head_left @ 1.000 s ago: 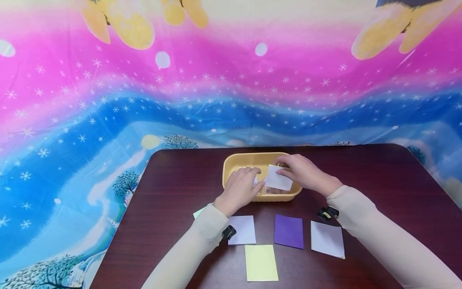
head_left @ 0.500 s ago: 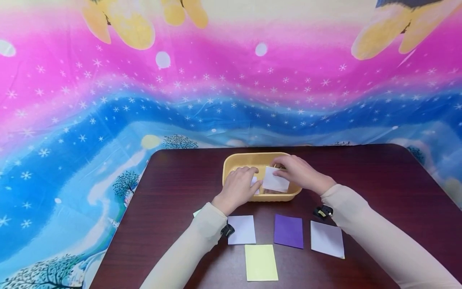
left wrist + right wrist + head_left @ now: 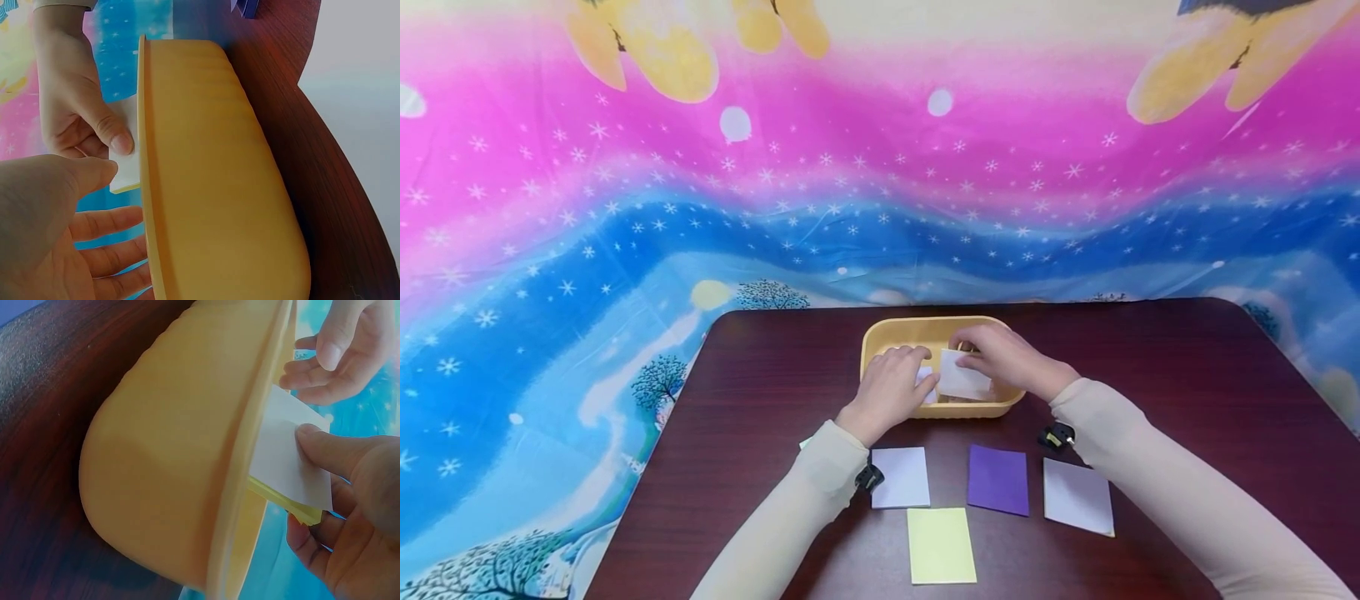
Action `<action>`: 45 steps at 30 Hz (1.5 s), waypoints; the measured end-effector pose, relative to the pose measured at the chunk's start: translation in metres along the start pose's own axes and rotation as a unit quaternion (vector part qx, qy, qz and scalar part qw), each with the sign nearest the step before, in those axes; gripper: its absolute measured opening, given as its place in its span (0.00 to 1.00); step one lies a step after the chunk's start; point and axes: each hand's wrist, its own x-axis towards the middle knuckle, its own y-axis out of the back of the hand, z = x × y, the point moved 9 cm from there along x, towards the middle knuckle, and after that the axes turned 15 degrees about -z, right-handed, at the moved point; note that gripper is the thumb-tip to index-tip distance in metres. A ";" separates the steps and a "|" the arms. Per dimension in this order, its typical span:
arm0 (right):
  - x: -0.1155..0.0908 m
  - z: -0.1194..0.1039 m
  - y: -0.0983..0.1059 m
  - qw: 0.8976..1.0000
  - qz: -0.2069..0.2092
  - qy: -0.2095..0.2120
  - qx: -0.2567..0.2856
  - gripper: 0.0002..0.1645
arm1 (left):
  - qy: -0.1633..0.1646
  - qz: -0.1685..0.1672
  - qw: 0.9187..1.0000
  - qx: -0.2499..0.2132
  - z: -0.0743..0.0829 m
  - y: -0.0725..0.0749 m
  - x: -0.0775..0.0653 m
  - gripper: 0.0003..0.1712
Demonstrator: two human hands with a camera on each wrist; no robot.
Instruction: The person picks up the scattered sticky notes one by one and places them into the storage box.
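A yellow plastic basket (image 3: 977, 411) stands near the far side of the table. My right hand (image 3: 1011, 358) pinches a pad of sticky notes (image 3: 962, 379) between thumb and fingers, at the basket's right half. In the right wrist view this pad (image 3: 287, 450) has a white face and a yellow edge, and its lower part is hidden behind the basket wall (image 3: 169, 437). Over the basket's left half is my left hand (image 3: 886, 387), its fingers spread and relaxed. Beneath that hand shows a pale paper piece (image 3: 928, 392), mostly covered.
In front of the basket lie a pale lavender pad (image 3: 900, 477), a purple pad (image 3: 997, 481), a second pale pad (image 3: 1078, 497) and a light yellow pad (image 3: 942, 546). A printed cloth (image 3: 880, 167) hangs behind the dark table (image 3: 760, 367).
My right hand has moved left with the pad, which now sits a little lower in the basket. The left hand has hardly moved.
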 end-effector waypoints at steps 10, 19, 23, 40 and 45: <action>0.005 -0.002 -0.007 1.000 -0.001 0.012 -0.010 0.10 | 0.011 -0.007 1.000 0.001 -0.007 -0.002 0.000 0.25; 0.008 -0.003 -0.017 0.999 -0.029 -0.008 0.019 0.10 | 0.019 -0.016 1.000 -0.001 -0.010 -0.005 0.001 0.24; 0.009 -0.001 -0.022 0.999 -0.047 -0.018 0.021 0.10 | 0.023 -0.025 0.999 -0.004 -0.011 -0.008 0.002 0.25; 0.015 0.004 -0.033 0.996 -0.080 -0.048 0.005 0.16 | 0.026 -0.025 0.999 0.006 -0.012 -0.010 0.003 0.24; 0.017 0.006 -0.035 0.995 -0.081 -0.050 -0.005 0.21 | 0.024 -0.022 0.999 0.009 -0.014 -0.010 0.003 0.24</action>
